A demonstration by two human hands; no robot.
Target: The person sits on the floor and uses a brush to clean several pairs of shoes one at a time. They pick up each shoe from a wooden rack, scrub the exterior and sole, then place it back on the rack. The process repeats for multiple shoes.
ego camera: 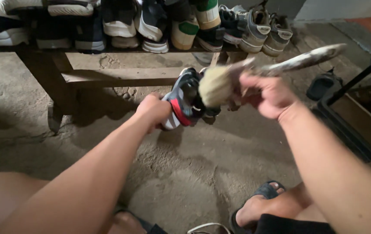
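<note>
My left hand (pixel 153 110) grips a black sneaker (pixel 185 97) with red and white trim, held out in front of me over the concrete floor. In my right hand (pixel 265 95) is a worn paintbrush (pixel 218 84) with pale bristles and a long stained handle pointing up to the right. The bristles lie against the sneaker's side. The brush looks blurred.
A low wooden bench (pixel 120 77) stands ahead, loaded with several sneakers (pixel 185 26) in a row. A dark crate (pixel 359 117) stands at the right. My bare knees and sandalled foot (pixel 259 203) are at the bottom, over the rough concrete floor (pixel 194 173).
</note>
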